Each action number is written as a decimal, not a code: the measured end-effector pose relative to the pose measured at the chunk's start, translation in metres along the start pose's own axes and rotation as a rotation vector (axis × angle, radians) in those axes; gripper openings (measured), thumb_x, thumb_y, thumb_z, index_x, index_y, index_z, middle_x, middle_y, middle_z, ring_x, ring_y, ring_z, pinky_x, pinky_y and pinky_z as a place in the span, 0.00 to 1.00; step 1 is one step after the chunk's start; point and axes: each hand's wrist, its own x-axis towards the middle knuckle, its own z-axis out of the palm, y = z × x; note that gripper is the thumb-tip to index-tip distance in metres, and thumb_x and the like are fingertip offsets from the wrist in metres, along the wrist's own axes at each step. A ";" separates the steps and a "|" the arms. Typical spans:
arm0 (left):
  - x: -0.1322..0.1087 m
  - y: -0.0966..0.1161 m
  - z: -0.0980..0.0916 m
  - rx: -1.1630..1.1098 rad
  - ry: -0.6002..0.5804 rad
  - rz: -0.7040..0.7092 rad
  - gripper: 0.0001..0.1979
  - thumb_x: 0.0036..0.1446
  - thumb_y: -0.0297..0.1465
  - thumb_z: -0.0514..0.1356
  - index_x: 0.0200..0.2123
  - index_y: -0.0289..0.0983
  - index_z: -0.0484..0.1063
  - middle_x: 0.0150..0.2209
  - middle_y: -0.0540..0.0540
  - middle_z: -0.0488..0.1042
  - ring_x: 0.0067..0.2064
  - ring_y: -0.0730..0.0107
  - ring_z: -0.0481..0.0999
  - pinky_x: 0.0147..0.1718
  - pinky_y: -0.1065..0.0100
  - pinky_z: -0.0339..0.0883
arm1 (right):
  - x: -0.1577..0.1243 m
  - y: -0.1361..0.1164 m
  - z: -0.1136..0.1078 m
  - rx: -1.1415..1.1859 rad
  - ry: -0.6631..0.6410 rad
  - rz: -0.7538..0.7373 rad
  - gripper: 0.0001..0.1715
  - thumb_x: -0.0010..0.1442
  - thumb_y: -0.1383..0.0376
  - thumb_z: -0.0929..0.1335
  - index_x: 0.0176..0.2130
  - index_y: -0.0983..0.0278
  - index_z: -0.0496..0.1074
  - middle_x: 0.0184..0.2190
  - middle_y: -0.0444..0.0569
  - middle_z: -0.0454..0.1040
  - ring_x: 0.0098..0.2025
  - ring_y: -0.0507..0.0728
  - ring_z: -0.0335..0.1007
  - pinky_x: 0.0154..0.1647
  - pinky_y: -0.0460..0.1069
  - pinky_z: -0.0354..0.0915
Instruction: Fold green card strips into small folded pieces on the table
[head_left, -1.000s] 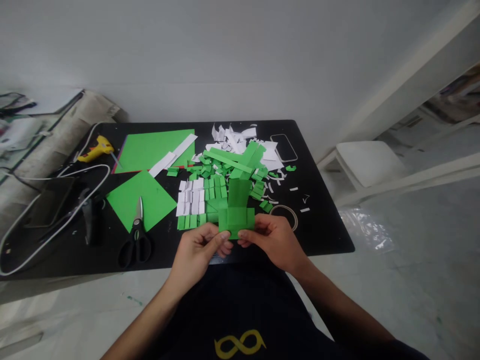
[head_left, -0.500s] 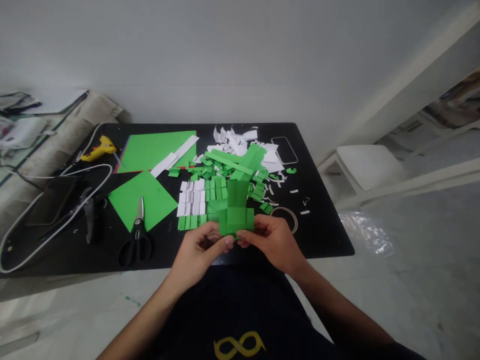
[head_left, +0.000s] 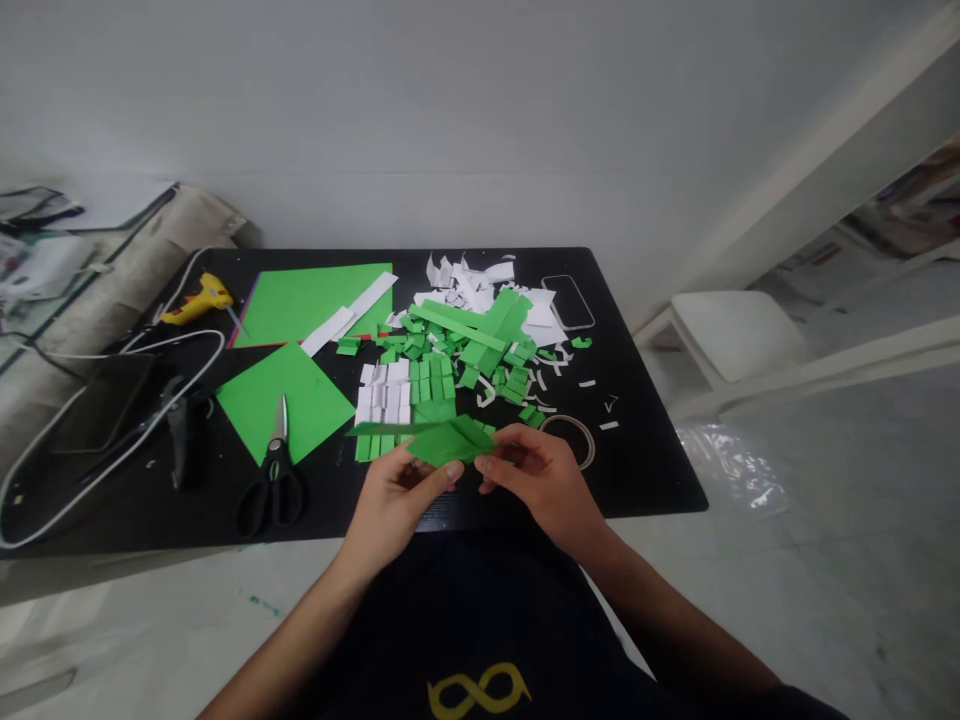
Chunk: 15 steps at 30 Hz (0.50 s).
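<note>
A folded green paper strip (head_left: 439, 440) is held low over the near edge of the black table (head_left: 652, 470), lying almost flat and pointing left. My left hand (head_left: 401, 495) pinches its underside with thumb and fingers closed. My right hand (head_left: 536, 475) grips its right end, fingers curled. Just beyond the strip lie rows of small folded green and white paper pieces (head_left: 401, 395) and a heap of green strips and white scraps (head_left: 480, 320).
Black-handled scissors (head_left: 274, 475) rest on a green square sheet (head_left: 285, 395) at left. Farther back are a larger green sheet (head_left: 315, 295), a yellow glue gun (head_left: 195, 298) with white cable, a phone (head_left: 568, 298) and a tape ring (head_left: 571, 432). A white stool (head_left: 735, 325) stands right.
The green strip, upright and facing me before, has been tipped down and turned to lie nearly flat, pointing left. Both hands stayed at the table's near edge.
</note>
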 end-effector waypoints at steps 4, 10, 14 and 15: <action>0.002 0.001 -0.004 0.078 -0.047 0.084 0.06 0.59 0.36 0.73 0.34 0.39 0.85 0.33 0.47 0.81 0.35 0.66 0.80 0.35 0.69 0.73 | -0.002 0.001 0.000 0.035 -0.126 -0.032 0.10 0.55 0.62 0.83 0.36 0.60 0.83 0.22 0.38 0.76 0.23 0.51 0.77 0.28 0.46 0.73; 0.006 -0.004 -0.010 -0.037 -0.092 0.058 0.14 0.55 0.37 0.76 0.44 0.42 0.86 0.36 0.47 0.83 0.36 0.66 0.81 0.36 0.69 0.72 | -0.008 0.002 -0.002 0.102 -0.248 -0.023 0.06 0.62 0.62 0.79 0.41 0.60 0.85 0.25 0.42 0.82 0.24 0.53 0.82 0.27 0.45 0.77; 0.008 -0.008 -0.023 -0.058 -0.006 -0.039 0.16 0.61 0.41 0.72 0.50 0.43 0.83 0.37 0.47 0.82 0.39 0.65 0.82 0.40 0.68 0.73 | -0.009 -0.001 -0.007 0.015 -0.177 -0.161 0.05 0.63 0.67 0.77 0.41 0.58 0.86 0.29 0.43 0.84 0.28 0.52 0.84 0.32 0.44 0.79; 0.008 -0.008 -0.028 -0.059 0.015 -0.059 0.16 0.64 0.43 0.69 0.52 0.44 0.82 0.38 0.47 0.83 0.40 0.65 0.82 0.41 0.67 0.74 | -0.009 -0.001 -0.008 -0.017 -0.153 -0.208 0.07 0.62 0.69 0.77 0.40 0.58 0.86 0.30 0.43 0.85 0.30 0.52 0.84 0.34 0.44 0.79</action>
